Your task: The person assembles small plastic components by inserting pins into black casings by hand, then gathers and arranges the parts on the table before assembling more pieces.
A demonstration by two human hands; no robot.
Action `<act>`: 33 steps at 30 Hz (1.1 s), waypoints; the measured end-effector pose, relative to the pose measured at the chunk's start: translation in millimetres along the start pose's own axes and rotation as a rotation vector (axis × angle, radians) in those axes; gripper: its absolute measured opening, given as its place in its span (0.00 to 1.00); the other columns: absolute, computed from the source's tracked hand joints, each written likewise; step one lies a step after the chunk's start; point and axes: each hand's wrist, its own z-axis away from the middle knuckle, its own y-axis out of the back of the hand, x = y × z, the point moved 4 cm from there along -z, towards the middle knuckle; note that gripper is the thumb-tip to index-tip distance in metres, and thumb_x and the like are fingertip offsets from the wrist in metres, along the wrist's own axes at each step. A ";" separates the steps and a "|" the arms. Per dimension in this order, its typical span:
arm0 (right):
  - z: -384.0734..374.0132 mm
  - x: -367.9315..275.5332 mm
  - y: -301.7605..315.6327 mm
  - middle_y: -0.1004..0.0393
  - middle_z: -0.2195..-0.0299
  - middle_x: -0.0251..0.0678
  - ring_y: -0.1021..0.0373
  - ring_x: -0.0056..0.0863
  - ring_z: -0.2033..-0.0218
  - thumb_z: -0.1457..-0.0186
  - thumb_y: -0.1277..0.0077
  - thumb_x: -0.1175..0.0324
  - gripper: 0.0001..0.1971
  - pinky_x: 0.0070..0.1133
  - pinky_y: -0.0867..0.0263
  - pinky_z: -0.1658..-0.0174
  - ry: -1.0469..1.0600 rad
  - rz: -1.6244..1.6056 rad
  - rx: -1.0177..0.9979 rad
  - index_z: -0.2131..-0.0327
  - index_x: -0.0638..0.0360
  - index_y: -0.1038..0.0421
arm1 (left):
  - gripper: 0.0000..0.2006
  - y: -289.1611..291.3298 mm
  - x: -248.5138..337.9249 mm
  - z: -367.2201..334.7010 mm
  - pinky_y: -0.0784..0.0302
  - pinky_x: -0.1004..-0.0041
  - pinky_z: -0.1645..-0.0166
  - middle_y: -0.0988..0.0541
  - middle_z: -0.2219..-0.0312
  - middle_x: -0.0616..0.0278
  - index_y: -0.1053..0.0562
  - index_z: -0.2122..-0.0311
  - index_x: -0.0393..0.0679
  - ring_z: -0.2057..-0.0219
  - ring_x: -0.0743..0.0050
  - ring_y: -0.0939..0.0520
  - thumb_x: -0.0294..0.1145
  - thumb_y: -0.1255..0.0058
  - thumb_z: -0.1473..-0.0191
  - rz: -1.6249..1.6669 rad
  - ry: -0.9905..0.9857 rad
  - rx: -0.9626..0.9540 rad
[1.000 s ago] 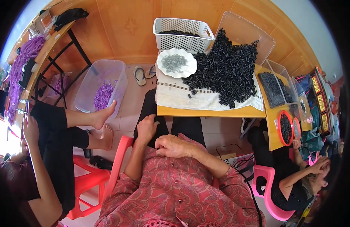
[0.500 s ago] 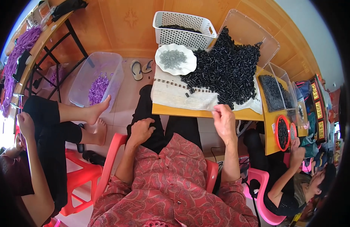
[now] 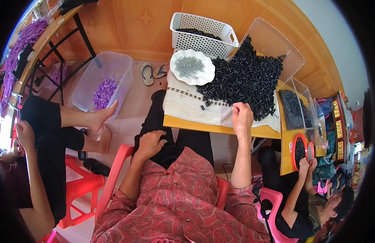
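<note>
One pile of short black tubes (image 3: 248, 81), principal item, heaped on a white cloth (image 3: 191, 107) over a yellow-topped table (image 3: 203, 124). I take it as the centre of my dial, twelve o'clock at the top of my feed.

Six o'clock: the right hand (image 3: 242, 121), above the cloth, bent fingers gathered at the pile's near edge. From my distant station I can't make out whether they pinch a tube.

Eight o'clock, well apart: the left hand (image 3: 151, 145), relaxed, palm down on the black-clad left thigh (image 3: 156, 109), fingers loosely extended.

Nine o'clock, just beside: one white scalloped dish (image 3: 180, 78), bearing small greyish clear pieces (image 3: 189, 66).

Between ten and eleven: one white perforated basket (image 3: 199, 45), black pieces inside.

One o'clock: one clear plastic bin (image 3: 272, 40), behind the pile.

Five o'clock: one red-rimmed tray (image 3: 292, 156) of black pieces; a co-worker's hands (image 3: 303, 168) near it.

Nine o'clock, on the floor: one pair of sandals (image 3: 147, 74); farther out, one clear tub (image 3: 84, 89) containing purple pieces (image 3: 104, 93).
</note>
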 end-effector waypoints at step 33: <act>22.5 -8.9 -26.6 0.23 0.71 0.34 0.31 0.14 0.78 0.45 0.47 0.72 0.07 0.11 0.37 0.76 -0.389 -1.233 -0.293 0.64 0.63 0.26 | 0.07 32.4 95.0 -13.4 0.26 0.61 0.65 0.23 0.74 0.51 0.25 0.68 0.35 0.69 0.49 0.21 0.27 0.45 0.51 0.280 -0.466 0.130</act>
